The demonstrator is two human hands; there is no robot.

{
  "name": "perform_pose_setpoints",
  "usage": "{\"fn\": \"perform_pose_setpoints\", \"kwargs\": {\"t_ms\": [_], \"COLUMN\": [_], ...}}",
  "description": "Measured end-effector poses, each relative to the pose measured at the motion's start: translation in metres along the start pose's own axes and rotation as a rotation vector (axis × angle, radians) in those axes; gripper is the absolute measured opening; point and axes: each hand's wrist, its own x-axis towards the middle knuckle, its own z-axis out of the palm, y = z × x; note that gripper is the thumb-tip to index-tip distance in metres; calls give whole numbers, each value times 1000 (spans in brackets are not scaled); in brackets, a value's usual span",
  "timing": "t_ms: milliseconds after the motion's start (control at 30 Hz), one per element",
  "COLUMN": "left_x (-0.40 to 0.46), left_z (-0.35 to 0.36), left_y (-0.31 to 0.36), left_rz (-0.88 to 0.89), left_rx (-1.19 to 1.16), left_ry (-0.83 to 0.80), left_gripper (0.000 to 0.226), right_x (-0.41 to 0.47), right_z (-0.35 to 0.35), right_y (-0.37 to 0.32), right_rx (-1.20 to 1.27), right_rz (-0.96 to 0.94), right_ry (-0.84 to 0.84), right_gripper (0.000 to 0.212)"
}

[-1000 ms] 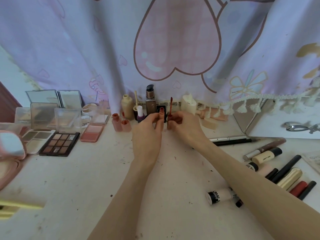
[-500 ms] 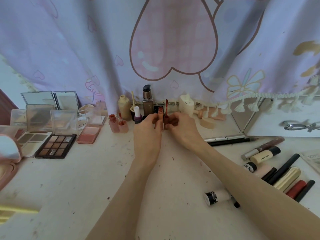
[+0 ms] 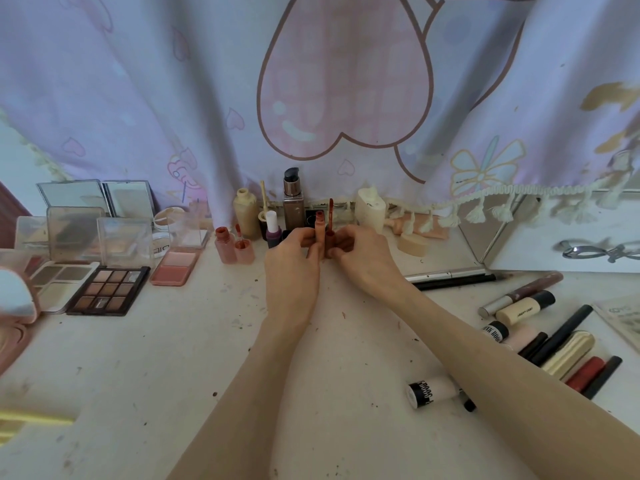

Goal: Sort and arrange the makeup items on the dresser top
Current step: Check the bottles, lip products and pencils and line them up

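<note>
One dresser top (image 3: 173, 375) is seen, hung behind with one curtain (image 3: 138, 98). Two hands are raised at its back centre. An open lip gloss tube (image 3: 319, 227) is gripped upright by the left hand (image 3: 294, 268); one wand (image 3: 330, 216) is pinched upright, just beside the tube, by the right hand (image 3: 363, 258). One eyeshadow palette (image 3: 109, 291) lies at left.
</note>
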Motion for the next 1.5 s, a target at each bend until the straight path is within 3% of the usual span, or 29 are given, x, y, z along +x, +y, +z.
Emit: {"fn": "perform_pose_setpoints", "kwargs": {"t_ms": [400,567,633,800,900,1100,1233,1367,1500], "left_x": [-6,-21,-28,-57,-74,-89,-90,-86,-73], "left_z": [-6,-17,-19,-15,-7,20,31,34,23], "left_y": [2,16,21,42,56,77,84,84,76], "left_rz": [55,126,202,280,282,211,214,232,186], "left_rx": [63,224,271,259,206,200,251,292,189], "left_ry": [57,59,-82,-653,-768,-791,-778,-742,-699], "left_gripper": [22,23,25,25,24,35,29,24,22], "right_x": [-8,-28,-40,-77,-103,-134,-138,-135,-126], "right_z": [-7,-35,-53,-100,-125,-145,-146,-141,-135], "right_y": [-4,-4,-1,16,30,48,51,57,59], "right_rx": [-31,-9,-31,-234,-259,-415,-537,-529,-455], "right_rz": [53,40,9,-4,10,-39,-71,-49,-101], "right_ry": [30,97,91,8,-8,-34,-85,-106,-34], "right_gripper": [24,13,6,18,17,19,25,28,25]}}
